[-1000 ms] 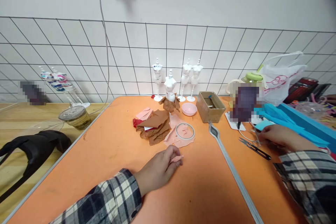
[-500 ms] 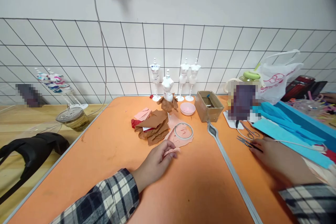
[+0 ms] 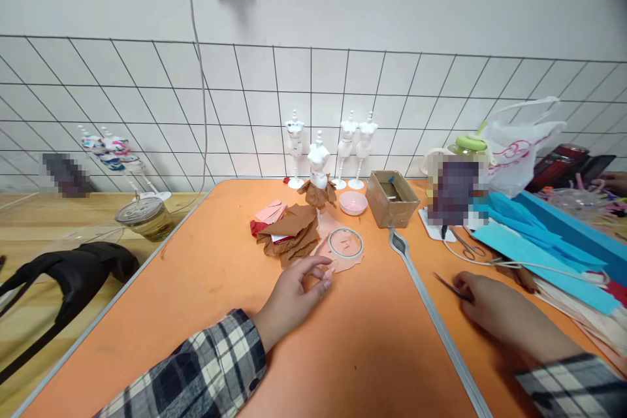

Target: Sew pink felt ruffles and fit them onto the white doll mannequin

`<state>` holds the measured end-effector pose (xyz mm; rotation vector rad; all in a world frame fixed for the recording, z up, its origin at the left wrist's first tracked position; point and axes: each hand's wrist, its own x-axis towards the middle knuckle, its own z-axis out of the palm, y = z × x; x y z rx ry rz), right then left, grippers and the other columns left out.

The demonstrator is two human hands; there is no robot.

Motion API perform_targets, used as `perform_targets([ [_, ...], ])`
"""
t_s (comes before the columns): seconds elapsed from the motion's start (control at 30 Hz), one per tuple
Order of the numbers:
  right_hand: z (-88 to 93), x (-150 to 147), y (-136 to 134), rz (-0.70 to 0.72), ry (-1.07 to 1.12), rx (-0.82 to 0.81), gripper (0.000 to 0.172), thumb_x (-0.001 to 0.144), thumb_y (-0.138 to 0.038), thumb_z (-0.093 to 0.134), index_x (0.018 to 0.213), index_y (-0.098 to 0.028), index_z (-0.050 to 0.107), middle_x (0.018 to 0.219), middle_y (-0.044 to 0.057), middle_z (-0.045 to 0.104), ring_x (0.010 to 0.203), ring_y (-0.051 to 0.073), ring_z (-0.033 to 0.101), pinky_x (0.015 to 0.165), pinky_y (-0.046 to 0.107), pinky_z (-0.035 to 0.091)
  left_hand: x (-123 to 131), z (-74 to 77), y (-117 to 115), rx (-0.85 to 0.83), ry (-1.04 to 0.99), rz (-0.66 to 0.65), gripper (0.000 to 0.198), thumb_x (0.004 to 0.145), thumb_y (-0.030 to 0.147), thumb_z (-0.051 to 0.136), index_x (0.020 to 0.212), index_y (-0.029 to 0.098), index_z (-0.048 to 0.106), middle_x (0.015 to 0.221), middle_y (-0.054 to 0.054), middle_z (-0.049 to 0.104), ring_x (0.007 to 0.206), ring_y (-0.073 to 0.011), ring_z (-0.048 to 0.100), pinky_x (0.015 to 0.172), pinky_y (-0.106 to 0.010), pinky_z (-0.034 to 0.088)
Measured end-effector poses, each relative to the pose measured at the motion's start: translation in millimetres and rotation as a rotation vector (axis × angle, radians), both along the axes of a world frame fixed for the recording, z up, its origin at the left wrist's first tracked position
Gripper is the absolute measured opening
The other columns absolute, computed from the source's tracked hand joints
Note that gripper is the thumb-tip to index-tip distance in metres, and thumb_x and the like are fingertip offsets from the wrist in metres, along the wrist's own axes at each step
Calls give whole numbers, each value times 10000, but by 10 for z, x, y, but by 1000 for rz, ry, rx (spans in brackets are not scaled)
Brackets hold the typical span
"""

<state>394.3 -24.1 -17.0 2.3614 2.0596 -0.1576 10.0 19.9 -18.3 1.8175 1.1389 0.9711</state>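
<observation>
Left hand [image 3: 294, 294] lies on the orange table [image 3: 206, 313], fingers half curled, thumb lifted off the index. Its tips are at the near edge of the pink crepe sheet [image 3: 343, 262]; can't tell if it's actually gripping a bit of it. Right hand [image 3: 494, 310] rests on the second orange table [image 3: 470, 353], fingers closed around a thin dark tool [image 3: 447, 286]. Only the pointed metal tip sticks out to the left, so snips or tweezers, can't tell. An aluminium edge strip [image 3: 431, 313] runs between the two hands. A clear ring [image 3: 345, 243] sits on the pink sheet, just beyond the left fingertips. To its left is a crumpled brown crepe pile [image 3: 291, 235], wrinkly and matte, on top of a red scrap [image 3: 255, 227] and folded pale pink pieces [image 3: 271, 212]. Behind that stands a white plastic dress form [image 3: 318, 163] wearing a brown ruffled skirt, with three bare dress forms [image 3: 349, 137] near the wall. A shallow pink dish [image 3: 353, 203] and an open cardboard box [image 3: 392, 199] are well behind the ring. On the right are small scissors [image 3: 467, 248] with a white cord beside them, long blue crepe strips [image 3: 533, 241], a green-lidded jar [image 3: 473, 144] and a thin white plastic bag [image 3: 519, 144]. On the wooden bench at left are a lidded clear cup [image 3: 144, 217] and a black bag [image 3: 73, 274]. A black wire grid [image 3: 147, 98] hangs on the white wall, with a grey cable [image 3: 198, 78] running down across it.
</observation>
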Motion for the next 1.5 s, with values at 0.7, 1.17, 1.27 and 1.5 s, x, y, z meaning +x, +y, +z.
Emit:
perform_targets([
  [0.7, 555, -1180, 542, 152, 108, -35, 182, 739, -305, 672, 841, -157, 703, 852, 123, 691, 803, 237, 636, 587, 269, 369, 28, 53, 42, -517, -577, -78, 518, 794, 418, 706, 1202, 173, 501, 831, -68, 714, 777, -175, 665, 633, -242, 452],
  [1.17, 116, -1931, 354, 47, 1590, 31, 342, 720, -478, 689, 856, -173, 614, 605, -42, 514, 503, 88, 490, 387, 172, 416, 154, 114, -28, -397, -499, -23, 511, 758, 550, 679, 1067, 167, 541, 879, -34, 621, 749, -145, 600, 593, -239, 478],
  [1.27, 97, -1990, 322, 22, 1746, -3, 353, 695, -466, 719, 862, -183, 590, 695, -15, 575, 593, 102, 544, 451, 183, 471, 236, 132, -54, -352, -364, -42, 445, 713, 508, 733, 933, 141, 611, 797, -21, 626, 684, -133, 567, 567, -231, 467],
  [1.5, 35, -1965, 334, 176, 1494, -96, 301, 730, -456, 688, 760, -178, 578, 620, -42, 520, 440, 57, 401, 364, 167, 346, 205, 99, -50, -297, -295, 78, 355, 721, 488, 722, 735, 143, 640, 678, 0, 617, 628, -131, 559, 578, -238, 475],
])
